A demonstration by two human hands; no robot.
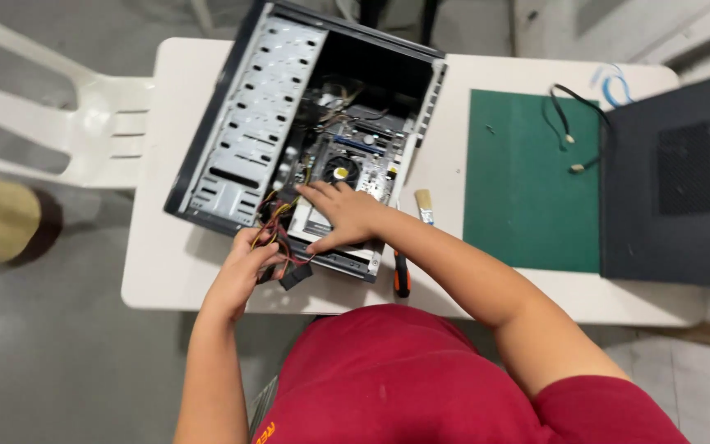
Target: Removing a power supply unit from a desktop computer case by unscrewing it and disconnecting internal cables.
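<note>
An open desktop computer case (pixel 240 131) lies on its side on a white table (pixel 166 271), its motherboard with a round fan (pixel 341 171) exposed. My left hand (pixel 244 267) grips a bundle of red, yellow and black cables (pixel 277 226) with a black connector (pixel 296 275) at the case's near edge. My right hand (pixel 345 215) rests flat inside the case, fingers spread on the board's near end, just below the fan.
A green cutting mat (pixel 527 189) lies right of the case, with a black side panel (pixel 675 181) and loose black wires (pixel 564 123) beyond. A small brush (pixel 425 205) and a screwdriver (pixel 402 275) lie beside my right forearm. A white plastic chair (pixel 84 123) stands at left.
</note>
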